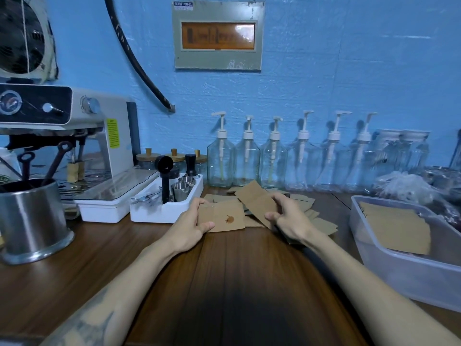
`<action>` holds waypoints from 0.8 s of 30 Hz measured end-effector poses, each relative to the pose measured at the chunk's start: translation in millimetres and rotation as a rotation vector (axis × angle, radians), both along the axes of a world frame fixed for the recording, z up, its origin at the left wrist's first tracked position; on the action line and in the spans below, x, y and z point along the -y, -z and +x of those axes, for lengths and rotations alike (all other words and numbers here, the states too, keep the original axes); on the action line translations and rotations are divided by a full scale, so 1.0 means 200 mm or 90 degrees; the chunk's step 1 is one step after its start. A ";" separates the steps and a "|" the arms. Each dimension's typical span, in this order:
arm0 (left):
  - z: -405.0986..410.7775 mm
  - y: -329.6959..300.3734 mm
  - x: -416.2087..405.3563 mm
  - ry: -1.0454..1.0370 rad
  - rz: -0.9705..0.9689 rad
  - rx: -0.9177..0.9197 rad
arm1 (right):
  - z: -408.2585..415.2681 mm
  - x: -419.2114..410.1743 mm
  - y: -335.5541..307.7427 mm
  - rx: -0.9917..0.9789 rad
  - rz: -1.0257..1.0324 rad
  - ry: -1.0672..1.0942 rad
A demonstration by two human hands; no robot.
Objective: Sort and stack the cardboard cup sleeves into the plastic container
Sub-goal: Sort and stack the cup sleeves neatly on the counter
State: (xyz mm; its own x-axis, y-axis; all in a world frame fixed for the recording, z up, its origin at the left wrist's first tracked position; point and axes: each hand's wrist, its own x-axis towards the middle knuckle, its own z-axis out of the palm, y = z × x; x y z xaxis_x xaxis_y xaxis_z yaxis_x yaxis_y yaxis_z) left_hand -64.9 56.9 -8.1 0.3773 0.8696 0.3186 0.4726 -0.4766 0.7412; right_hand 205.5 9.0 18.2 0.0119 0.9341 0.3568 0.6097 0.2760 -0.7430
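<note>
A loose pile of flat brown cardboard cup sleeves (pixel 303 204) lies on the wooden counter in front of me. My left hand (pixel 192 226) grips one sleeve with a dark brown stain (pixel 225 218) by its left end. My right hand (pixel 287 216) holds another sleeve (pixel 257 198), tilted up and to the left above the pile. The clear plastic container (pixel 399 268) stands at the right, with a stack of sleeves (pixel 394 224) lying flat inside it.
A white tray of metal cups and a black scoop (pixel 166 208) sits just left of the pile. An espresso machine (pixel 74 136) and a steel canister (pixel 32 221) stand far left. Glass pump bottles (pixel 247 161) line the blue wall. Plastic bags (pixel 409 186) lie behind the container.
</note>
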 end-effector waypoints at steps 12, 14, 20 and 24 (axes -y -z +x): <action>0.03 0.00 0.02 0.077 -0.034 0.019 | -0.18 0.06 0.00 0.267 0.107 -0.066; 0.03 0.00 0.02 0.074 -0.020 0.033 | -0.20 0.05 0.00 0.231 0.118 -0.046; 0.04 -0.01 0.04 0.095 -0.027 0.042 | -0.18 0.03 0.04 0.200 0.020 -0.023; 0.09 0.00 0.05 0.094 -0.037 0.010 | -0.21 0.02 0.09 0.231 -0.028 -0.068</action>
State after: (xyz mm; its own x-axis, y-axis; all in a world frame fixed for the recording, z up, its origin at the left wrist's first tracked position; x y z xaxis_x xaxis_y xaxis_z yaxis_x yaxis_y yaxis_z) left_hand -47.8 46.0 -7.2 0.4981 0.8222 0.2755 0.3892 -0.4959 0.7763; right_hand 162.9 5.3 -0.1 -0.2057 0.9379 0.2793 0.8051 0.3244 -0.4966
